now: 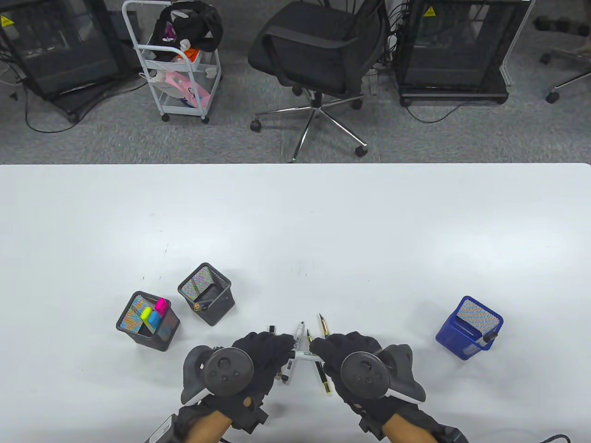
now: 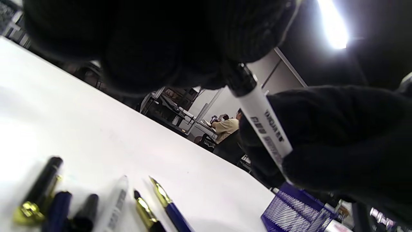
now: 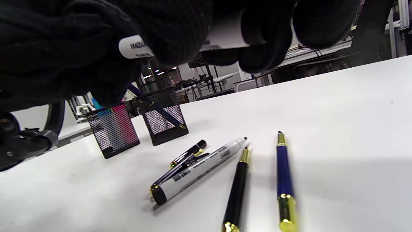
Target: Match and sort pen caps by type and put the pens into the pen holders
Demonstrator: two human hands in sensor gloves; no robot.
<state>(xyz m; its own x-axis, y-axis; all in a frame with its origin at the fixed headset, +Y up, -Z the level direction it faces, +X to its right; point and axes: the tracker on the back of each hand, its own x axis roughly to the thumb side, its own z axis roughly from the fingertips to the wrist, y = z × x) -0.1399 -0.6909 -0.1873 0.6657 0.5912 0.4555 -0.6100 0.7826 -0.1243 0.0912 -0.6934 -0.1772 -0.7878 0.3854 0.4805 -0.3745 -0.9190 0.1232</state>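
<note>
Here both hands, left (image 1: 265, 350) and right (image 1: 344, 353), grip one white marker (image 1: 304, 355) above the bench (image 1: 295, 230); a skewed cap push could jam or slip.

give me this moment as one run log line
left hand: grips marker cap end | right hand: grips white marker body | loose on table: marker, two pens | blue holder: right
</note>
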